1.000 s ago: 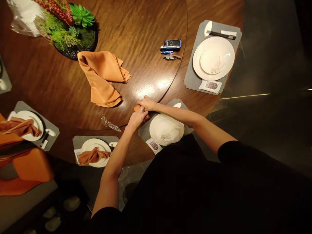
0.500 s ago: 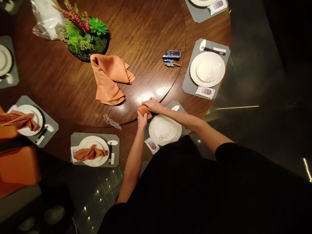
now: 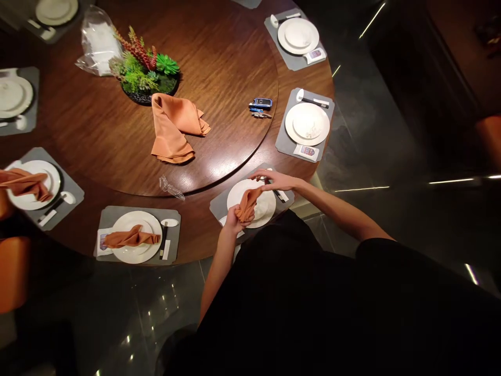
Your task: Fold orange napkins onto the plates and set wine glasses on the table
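Over the plate in front of me, my left hand [image 3: 235, 218] is closed around the lower, gathered end of an orange cloth napkin [image 3: 248, 202]. The napkin is folded into a narrow bundle that fans toward its upper end. My right hand [image 3: 276, 180] is at that upper end, fingers stretched and apart, its thumb close to the cloth; whether it touches is unclear. Beneath lies a white plate stack [image 3: 269, 204] on a grey placemat [image 3: 219, 204], partly hidden by my hands and the napkin. Chopsticks [image 3: 280, 196] show beside the plate.
Larger orange napkins [image 3: 174, 125] lie on the wooden turntable [image 3: 219, 62] near a plant arrangement [image 3: 146, 78] and a plastic bag [image 3: 100, 44]. Clear wrapping [image 3: 171, 188] lies at its rim. A folded napkin [image 3: 133, 237] rests on the left neighbouring plate. Small blue-and-metal tools [image 3: 260, 106] lie right.
Both hands have come from the turntable's edge to above the plate with the napkin. My right hand has let go and spread its fingers; the napkin now stands out from my left hand. The view has shifted.
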Available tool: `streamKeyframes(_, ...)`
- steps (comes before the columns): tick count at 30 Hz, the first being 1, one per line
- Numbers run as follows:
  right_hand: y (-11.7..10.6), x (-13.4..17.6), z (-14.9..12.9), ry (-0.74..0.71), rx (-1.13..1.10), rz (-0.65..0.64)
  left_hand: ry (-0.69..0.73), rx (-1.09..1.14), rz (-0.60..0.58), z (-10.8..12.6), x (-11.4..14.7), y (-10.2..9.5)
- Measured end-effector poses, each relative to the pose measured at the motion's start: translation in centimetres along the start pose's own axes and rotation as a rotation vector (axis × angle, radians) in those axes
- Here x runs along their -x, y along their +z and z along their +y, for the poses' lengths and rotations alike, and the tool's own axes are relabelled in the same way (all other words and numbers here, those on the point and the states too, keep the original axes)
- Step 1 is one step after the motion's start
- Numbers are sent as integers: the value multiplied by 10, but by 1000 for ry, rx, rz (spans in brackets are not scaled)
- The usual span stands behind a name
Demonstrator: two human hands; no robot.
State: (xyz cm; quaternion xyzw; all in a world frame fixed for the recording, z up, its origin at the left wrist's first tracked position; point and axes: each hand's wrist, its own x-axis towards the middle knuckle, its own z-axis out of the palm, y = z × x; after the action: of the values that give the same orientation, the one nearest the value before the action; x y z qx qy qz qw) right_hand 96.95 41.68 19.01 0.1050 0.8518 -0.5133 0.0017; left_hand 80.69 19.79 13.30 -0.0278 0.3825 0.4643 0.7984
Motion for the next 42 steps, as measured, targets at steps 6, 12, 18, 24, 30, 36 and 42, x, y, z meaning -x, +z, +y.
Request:
streamKeyframes(6,7,48,-24,37,-322,-113,-190,81,-178,-36,9,53)
streamKeyframes(12,-3,89,13,273,-566,236,551,-70,447,-62,-19,148)
streamKeyframes(18,-30,123,43,291,-510,249,741,-598,1006,-92,-56,222)
streamKeyframes(24,-45,113,38,214,-304,221,765,-572,1159,-102,-71,233)
streamKeyframes(30,-35,93,30,197,-174,221,864,-616,1207,-104,-82,217)
streamKeyframes(36,-23,81,58,318,-479,45,863,-791,1311,-98,-82,204)
streamKeyframes(42,-27,68,110,414,-301,-81,401,-1154,1370,-84,-71,176)
